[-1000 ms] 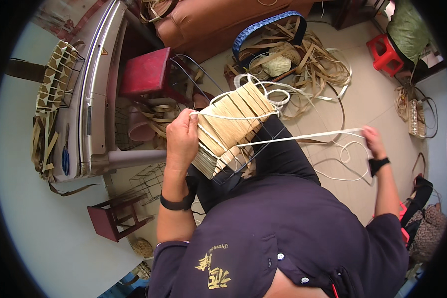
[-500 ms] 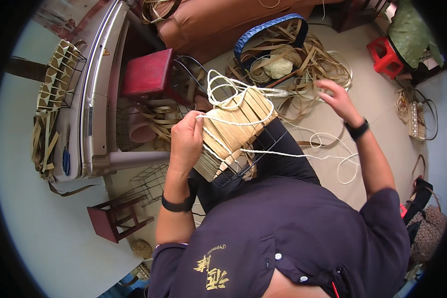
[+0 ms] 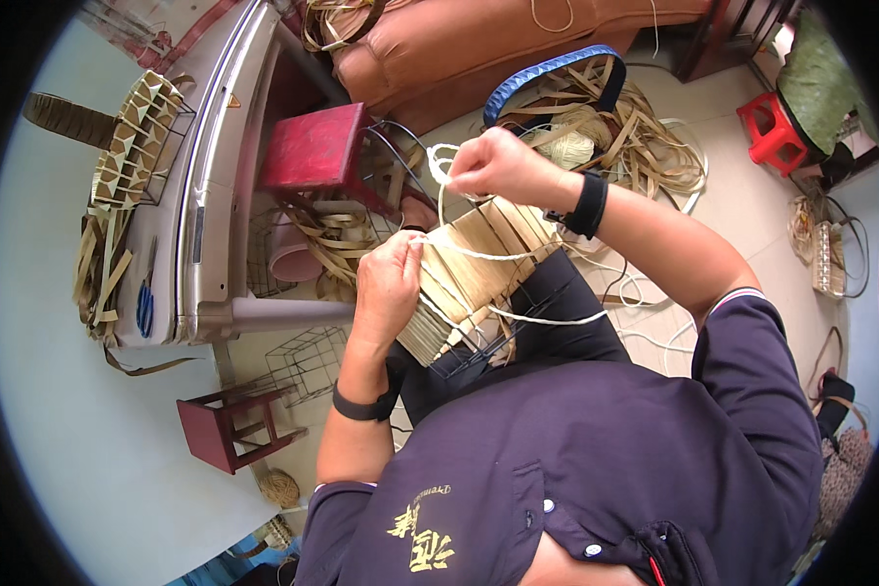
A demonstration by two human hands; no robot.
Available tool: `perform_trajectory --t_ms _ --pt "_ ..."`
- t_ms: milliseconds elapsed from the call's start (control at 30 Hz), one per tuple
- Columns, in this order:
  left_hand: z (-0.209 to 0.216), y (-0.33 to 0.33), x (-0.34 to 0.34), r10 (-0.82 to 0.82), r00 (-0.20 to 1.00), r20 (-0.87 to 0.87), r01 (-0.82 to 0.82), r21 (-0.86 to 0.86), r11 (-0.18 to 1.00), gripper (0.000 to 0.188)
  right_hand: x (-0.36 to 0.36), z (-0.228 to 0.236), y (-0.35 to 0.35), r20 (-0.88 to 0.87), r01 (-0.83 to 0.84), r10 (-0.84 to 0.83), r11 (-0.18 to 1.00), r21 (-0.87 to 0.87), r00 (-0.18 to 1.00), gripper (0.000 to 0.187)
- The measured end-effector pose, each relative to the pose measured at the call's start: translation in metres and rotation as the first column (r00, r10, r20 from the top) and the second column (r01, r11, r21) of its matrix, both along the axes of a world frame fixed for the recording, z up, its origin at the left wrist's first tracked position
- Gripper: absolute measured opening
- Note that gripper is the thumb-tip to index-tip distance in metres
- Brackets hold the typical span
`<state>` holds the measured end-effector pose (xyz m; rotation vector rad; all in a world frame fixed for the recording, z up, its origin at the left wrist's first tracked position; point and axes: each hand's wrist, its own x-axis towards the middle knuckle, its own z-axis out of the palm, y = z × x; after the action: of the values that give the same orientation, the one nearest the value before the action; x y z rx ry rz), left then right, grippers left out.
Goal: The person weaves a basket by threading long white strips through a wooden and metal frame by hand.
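Note:
A basket (image 3: 481,237) with a black wire frame and flat tan strips woven round it rests on my lap. At its left end, my left hand (image 3: 387,291) is closed, pinching a white twisted cord (image 3: 549,320) against the edge. More of the cord crosses the basket's face and trails off to the right. Above the far side of the basket, my right hand (image 3: 506,168) is closed round a raised loop of the same cord. Its fingertips are partly hidden by the hand itself.
A red stool (image 3: 313,146) stands beyond my left hand, close to a table (image 3: 195,195) holding a woven piece and blue scissors (image 3: 145,308). Tan strips (image 3: 645,146) and a cord ball heap on the floor past my right hand. A small brown stool (image 3: 215,430) is at left.
My right hand has come in from the right, where it was open, and now grips the cord above the basket. The loops lying on the basket have been drawn up. My left hand keeps its pinch.

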<state>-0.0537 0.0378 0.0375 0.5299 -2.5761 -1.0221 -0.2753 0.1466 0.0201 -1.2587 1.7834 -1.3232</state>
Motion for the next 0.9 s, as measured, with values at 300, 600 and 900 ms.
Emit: perform_trajectory --t_ms 300,600,900 --pt "-0.005 0.003 -0.006 -0.010 0.999 -0.036 0.007 -0.068 0.998 0.020 -0.041 -0.001 0.010 0.134 0.144 -0.139 0.989 -0.029 0.981 0.006" --pt "-0.009 0.001 -0.002 -0.071 0.989 -0.133 0.052 -0.140 0.989 0.016 0.030 0.019 -0.013 -0.158 -0.117 0.101 0.989 -0.094 0.982 0.007" --pt "-0.011 0.005 -0.005 -0.045 0.986 -0.162 0.014 -0.182 0.983 0.015 0.040 0.017 -0.013 -0.559 -0.024 -0.125 0.968 -0.250 0.820 0.016"
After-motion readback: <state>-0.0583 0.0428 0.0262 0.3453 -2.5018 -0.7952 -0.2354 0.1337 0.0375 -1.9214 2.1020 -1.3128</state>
